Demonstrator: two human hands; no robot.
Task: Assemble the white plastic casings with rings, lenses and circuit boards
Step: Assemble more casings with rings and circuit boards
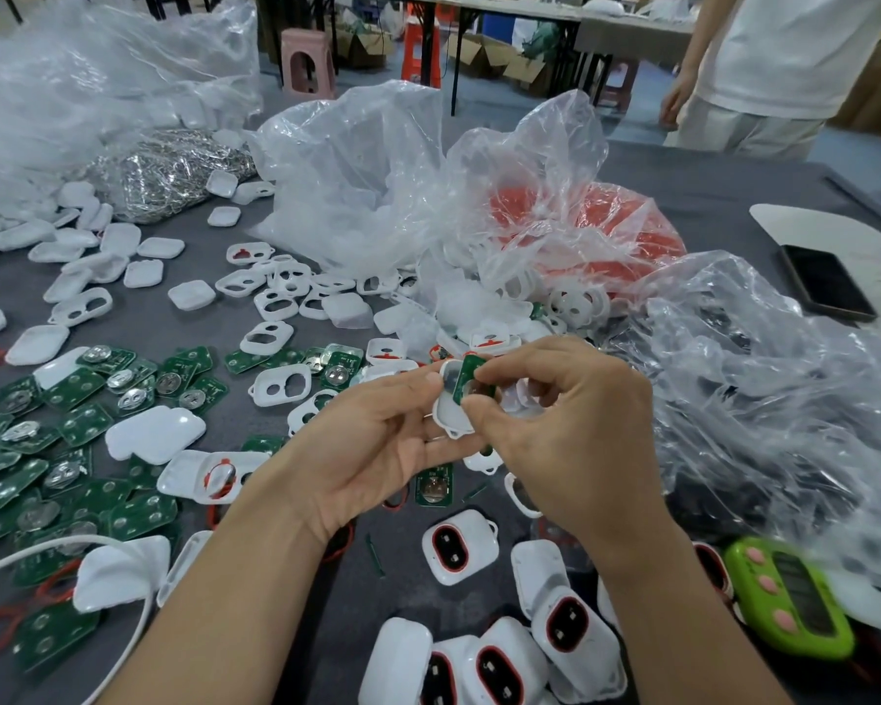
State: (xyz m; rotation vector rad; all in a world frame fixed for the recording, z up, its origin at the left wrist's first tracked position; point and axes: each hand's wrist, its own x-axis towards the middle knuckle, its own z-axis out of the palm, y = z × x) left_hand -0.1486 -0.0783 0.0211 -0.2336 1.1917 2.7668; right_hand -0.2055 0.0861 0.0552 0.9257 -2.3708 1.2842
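Left hand (377,440), palm up from 7 o'clock, grip closed round a casing (451,418); right hand (565,440), from 5 o'clock, pinches a board (466,383) against it.

We can read no text, label, brand or number anywhere. The green boards (432,486) on the worktop (657,185) carry tiny white print, too small for us to make out. The display of the green timer (793,600) is blurred, and the screen of the phone (827,283) is dark.
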